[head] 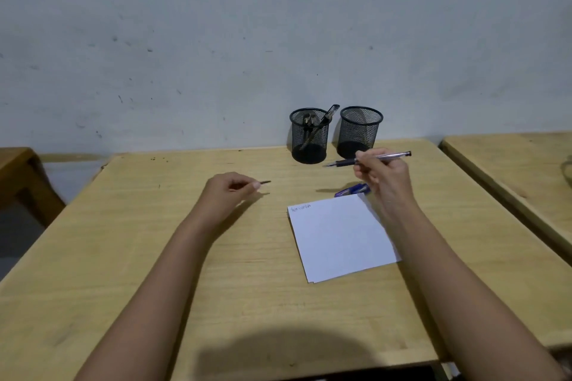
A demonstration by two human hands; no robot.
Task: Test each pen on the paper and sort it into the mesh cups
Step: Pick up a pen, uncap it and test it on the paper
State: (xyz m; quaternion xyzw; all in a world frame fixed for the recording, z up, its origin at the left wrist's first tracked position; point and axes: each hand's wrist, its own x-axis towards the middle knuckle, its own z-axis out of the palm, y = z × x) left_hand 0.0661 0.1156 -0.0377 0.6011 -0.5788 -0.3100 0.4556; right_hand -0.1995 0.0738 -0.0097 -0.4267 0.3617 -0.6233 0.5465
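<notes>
The right grip (382, 176) is curled around a clear pen (387, 157), held level at 12 o'clock from the paper (337, 238), just before the right mesh cup (359, 130). The left grip (230, 192), at 10 o'clock from the paper, pinches a small dark piece (265, 182).

Clear pen (371, 159), level, beyond white paper (340, 238)
</notes>
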